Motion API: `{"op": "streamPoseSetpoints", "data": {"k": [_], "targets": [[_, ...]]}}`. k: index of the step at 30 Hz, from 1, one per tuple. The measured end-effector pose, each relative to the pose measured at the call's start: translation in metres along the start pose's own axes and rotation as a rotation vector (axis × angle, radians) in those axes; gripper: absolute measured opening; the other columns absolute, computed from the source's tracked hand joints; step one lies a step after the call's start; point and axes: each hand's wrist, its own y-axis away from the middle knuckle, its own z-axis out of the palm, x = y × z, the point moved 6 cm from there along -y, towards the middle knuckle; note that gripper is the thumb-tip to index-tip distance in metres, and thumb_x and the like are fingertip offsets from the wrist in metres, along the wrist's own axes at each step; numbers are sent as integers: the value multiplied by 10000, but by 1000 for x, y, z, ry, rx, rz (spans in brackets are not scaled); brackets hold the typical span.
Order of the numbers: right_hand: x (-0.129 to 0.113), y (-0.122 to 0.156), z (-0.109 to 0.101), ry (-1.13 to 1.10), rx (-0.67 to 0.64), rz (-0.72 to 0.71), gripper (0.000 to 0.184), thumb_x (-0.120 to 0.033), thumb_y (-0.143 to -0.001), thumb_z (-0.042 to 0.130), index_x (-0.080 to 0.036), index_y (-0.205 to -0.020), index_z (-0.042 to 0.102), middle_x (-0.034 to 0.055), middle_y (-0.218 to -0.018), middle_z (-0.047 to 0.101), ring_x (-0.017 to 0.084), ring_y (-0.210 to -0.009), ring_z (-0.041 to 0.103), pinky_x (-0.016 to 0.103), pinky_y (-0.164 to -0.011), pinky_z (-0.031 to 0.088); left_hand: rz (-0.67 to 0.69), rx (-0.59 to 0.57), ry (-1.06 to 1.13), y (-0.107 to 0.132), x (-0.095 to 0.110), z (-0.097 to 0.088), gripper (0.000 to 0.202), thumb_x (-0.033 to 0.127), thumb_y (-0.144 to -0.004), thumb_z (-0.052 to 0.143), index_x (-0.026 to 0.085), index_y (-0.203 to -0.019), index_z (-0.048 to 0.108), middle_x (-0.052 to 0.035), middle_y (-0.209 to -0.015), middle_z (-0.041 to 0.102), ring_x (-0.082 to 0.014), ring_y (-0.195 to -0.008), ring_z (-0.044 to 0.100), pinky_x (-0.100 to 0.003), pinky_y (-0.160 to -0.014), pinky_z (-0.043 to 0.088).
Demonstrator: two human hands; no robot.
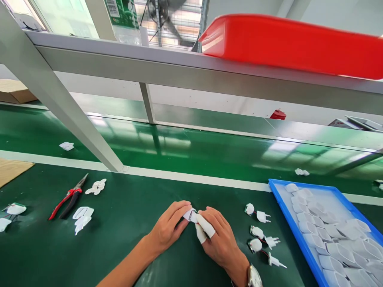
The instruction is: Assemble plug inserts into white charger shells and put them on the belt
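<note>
Between my two hands is a small white plastic part [190, 215], mostly covered by the fingers. My left hand [171, 224] pinches its left end with thumb and fingertips. White finger covers wrap the thumb and a finger of my right hand [220, 235], which closes on the part's right side; a watch [253, 276] is on that wrist. To the right lie several small circuit boards with white plugs [263, 216] joined by short wires. A blue tray [295, 235] holds many white plastic housings [338, 251].
Long-nosed pliers [70, 196] with red and black handles lie at left, near white pieces [83, 217] and wired boards [15, 209]. A slanted metal post [72, 107] meets the table. Beyond the white strip runs a green conveyor belt [185, 153]. A red bin [287, 44] rests on the shelf above.
</note>
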Motion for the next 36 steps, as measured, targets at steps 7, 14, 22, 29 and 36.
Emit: {"op": "streamPoseSetpoints", "data": {"k": [7, 14, 22, 29, 36], "targets": [[0, -1, 0, 19, -22, 24, 508, 14, -864, 575, -132, -1351, 572, 122, -1134, 709, 261, -1031, 657, 503, -972, 610, 24, -15, 2, -2, 1, 1, 452, 10, -936, 618, 134, -1367, 562, -152, -1247, 664, -231, -1162, 653, -379, -1000, 605], [0, 0, 0, 39, -38, 33, 493, 7, -876, 572, -130, -1350, 573, 123, -1138, 707, 261, -1040, 648, 507, -984, 605, 18, -28, -13, 0, 3, 1, 454, 25, -947, 606, 146, -1382, 555, -144, -1244, 665, -235, -1159, 660, -380, -999, 609], [-3, -7, -4, 40, -19, 44, 459, 2, -899, 546, -127, -1338, 579, 122, -1119, 717, 257, -1058, 661, 482, -978, 611, 37, -17, -28, -4, 6, -3, 410, 45, -955, 606, 135, -1353, 567, -145, -1216, 671, -233, -1135, 668, -373, -981, 618], [-2, -12, -4, 26, -5, 90, 419, -61, -947, 560, -183, -1347, 574, 93, -1086, 727, 246, -1025, 677, 462, -935, 629, 29, -43, -26, -4, 3, 0, 405, 46, -952, 611, 124, -1346, 558, -149, -1193, 676, -230, -1112, 667, -369, -969, 614], [1, -6, 4, -16, -66, 90, 449, -31, -939, 530, -160, -1369, 553, 113, -1153, 708, 248, -1088, 657, 478, -1002, 598, 12, -62, -9, -2, 4, 2, 392, 70, -971, 578, 152, -1353, 550, -138, -1173, 689, -229, -1081, 685, -372, -936, 626]]}}
